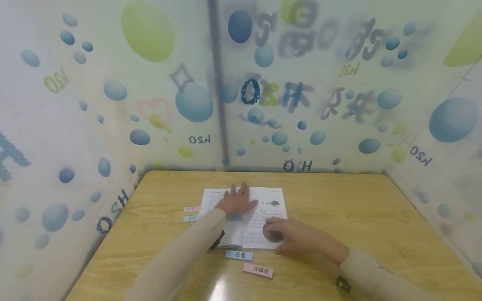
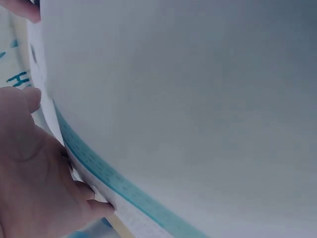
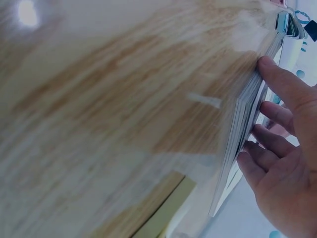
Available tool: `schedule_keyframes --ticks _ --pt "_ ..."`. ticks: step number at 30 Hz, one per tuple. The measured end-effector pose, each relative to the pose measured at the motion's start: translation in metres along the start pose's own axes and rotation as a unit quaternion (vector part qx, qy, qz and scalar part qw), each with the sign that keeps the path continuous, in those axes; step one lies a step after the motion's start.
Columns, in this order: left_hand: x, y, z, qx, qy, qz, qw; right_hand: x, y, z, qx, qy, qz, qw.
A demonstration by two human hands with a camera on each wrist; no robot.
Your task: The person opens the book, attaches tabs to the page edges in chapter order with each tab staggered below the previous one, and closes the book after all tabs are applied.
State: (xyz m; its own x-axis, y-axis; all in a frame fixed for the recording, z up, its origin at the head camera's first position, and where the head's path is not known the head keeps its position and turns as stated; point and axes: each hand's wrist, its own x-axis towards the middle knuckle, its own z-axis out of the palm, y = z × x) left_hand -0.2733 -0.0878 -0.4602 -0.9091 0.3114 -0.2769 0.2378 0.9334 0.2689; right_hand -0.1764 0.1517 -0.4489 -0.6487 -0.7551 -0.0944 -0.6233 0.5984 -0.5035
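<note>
An open book lies on the wooden table, its pages printed with small text. My left hand rests with spread fingers across the upper middle of the book, by the fold. In the left wrist view a large blank page bulges close to the camera, beside the left hand. My right hand touches the lower right of the book, fingers over the right page and thumb at its near edge. Under those fingers shows a dark round patch. In the right wrist view the right hand's fingertips meet the book's page edges.
Below the book lie a blue handwritten strip and a pink one. A pink strip and a blue strip lie at its left edge. A patterned curtain hangs behind the table.
</note>
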Motion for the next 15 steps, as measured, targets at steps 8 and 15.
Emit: schedule_keyframes --ticks 8,15 --pt "0.017 -0.009 0.009 -0.011 -0.004 -0.002 0.9999 -0.001 0.000 0.000 -0.003 -0.001 0.003 1.000" --pt "0.021 -0.013 0.011 -0.011 -0.010 -0.001 0.9999 0.000 -0.002 -0.002 0.000 -0.004 0.011 1.000"
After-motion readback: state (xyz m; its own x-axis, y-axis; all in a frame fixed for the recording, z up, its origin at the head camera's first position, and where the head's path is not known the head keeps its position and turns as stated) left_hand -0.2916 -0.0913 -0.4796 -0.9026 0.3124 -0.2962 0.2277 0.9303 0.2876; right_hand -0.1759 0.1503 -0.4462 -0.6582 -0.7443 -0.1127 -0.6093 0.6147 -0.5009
